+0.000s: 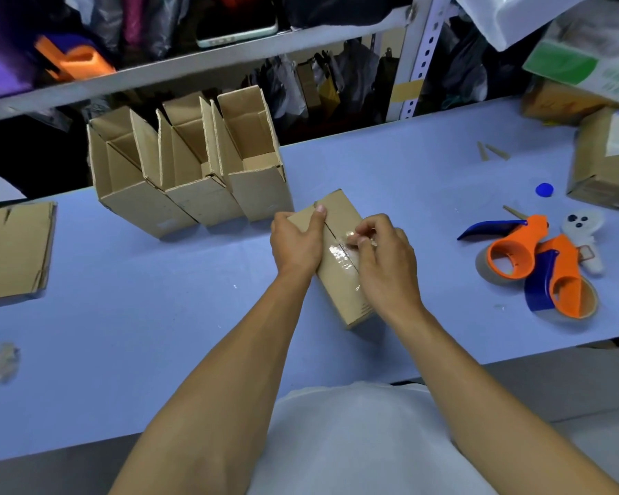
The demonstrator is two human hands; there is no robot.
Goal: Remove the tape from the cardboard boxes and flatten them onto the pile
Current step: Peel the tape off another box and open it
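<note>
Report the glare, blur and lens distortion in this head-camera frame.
Head view: glare glints off the clear tape on the box under both hands; the shelf and its orange item are smeared by blur; wide-angle distortion bows the table edge; lighting is soft, with faint shadows under the open boxes.

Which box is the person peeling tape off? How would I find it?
Look at the blue table, just nearer than the three open boxes. The taped box lies closed between the left hand and right hand, with shiny clear tape along its seam.
</note>
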